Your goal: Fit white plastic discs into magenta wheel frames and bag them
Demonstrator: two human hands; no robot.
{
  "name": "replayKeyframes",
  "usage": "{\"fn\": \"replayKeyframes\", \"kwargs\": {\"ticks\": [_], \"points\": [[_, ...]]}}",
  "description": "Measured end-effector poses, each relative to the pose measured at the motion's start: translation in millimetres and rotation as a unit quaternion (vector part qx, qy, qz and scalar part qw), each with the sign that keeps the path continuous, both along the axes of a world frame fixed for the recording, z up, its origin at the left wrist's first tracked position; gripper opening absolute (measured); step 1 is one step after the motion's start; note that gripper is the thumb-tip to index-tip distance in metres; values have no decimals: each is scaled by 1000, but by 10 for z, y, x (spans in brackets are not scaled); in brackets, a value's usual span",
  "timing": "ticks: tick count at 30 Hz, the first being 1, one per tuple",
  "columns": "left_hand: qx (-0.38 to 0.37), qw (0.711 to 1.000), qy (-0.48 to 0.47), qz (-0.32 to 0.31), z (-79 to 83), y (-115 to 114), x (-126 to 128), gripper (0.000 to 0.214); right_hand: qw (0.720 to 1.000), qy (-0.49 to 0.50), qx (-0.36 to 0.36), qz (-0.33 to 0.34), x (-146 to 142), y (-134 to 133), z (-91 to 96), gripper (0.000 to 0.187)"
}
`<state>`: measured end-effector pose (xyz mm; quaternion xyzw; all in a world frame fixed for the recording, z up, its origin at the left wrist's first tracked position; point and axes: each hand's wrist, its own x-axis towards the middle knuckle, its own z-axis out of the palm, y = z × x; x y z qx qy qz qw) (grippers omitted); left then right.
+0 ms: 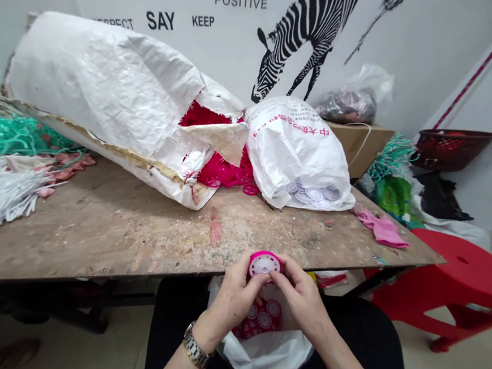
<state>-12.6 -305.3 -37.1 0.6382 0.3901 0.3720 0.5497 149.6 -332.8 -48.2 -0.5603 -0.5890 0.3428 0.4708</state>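
Observation:
Just off the table's front edge, a round pink-and-white plastic disc (264, 262) is pinched between both hands. It has a pink rim and a white perforated centre. My left hand (237, 289), with a metal watch (195, 346) on the wrist, grips its left side, thumb across the front. My right hand (301, 290) closes on the right side, its thumb tip at the lower edge. Below them a white bag (271, 361) stands open on my lap. Several similar pink-and-white discs (264, 319) lie inside it, partly hidden by my hands.
A large white sack (108, 88) lies on the worn table (142, 229), pink plastic pieces (226, 170) spilling out. Beside it sits a white plastic bag (296, 153) of white discs (311, 192). A pink cloth-like piece (383, 228) lies at right, near a red stool (464, 270).

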Motion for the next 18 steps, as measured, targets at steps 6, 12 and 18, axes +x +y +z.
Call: {"fn": "replayKeyframes", "kwargs": {"ticks": [6,12,18], "points": [[-26,999,-27,7,-92,-121,-4,34,1000,23,1,-14,-95,-83,-16,24],[69,995,71,10,-40,-128,-44,26,997,68,-19,-3,-77,-85,-94,31],[170,962,213,-1,35,129,-177,38,994,26,-75,71,59,-107,-296,27]]}}
